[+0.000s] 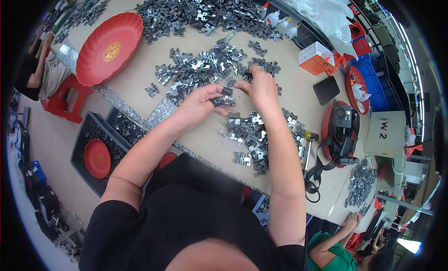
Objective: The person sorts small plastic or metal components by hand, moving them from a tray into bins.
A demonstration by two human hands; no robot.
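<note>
Dark metal clips [224, 101], long axis crosswise: gripped in fingers of left hand [196, 105], inside table's [200, 138] near edge. Right hand [262, 87]: just rightward; grip indiscernible.

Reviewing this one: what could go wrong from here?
The metal clips in the left hand could slip and get lost in the similar pile beyond. The right forearm crosses above the nearer pile, so a sideways sweep might scatter it. That pile also lies close to the front edge of the table, so knocked pieces might fall off.
</note>
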